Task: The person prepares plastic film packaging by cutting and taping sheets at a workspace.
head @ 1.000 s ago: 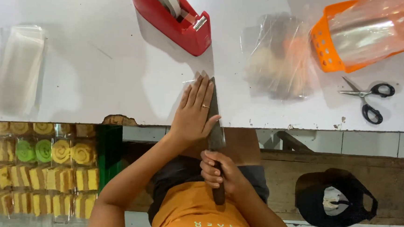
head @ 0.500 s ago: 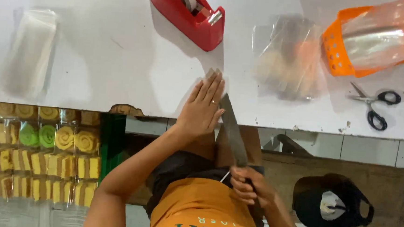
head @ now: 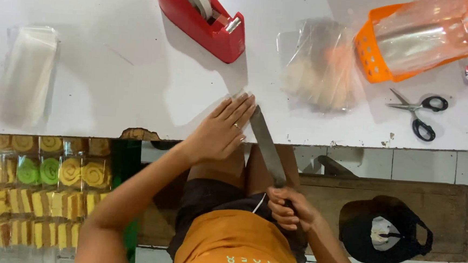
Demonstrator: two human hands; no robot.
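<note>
Right hand [head: 290, 209] keeps a closed grip on the knife [head: 267, 146] handle, now drawn nearer the body than before. Left hand [head: 220, 130] lies flat and open on the white desk [head: 112, 86] edge, touching the blade.

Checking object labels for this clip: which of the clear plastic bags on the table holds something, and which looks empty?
The clear bag right of the red tape dispenser holds pale, orange-tinted contents. The flat bags at the table's left end look empty.

Right hand [head: 289, 209] hides the knife [head: 265, 144] handle.
</note>
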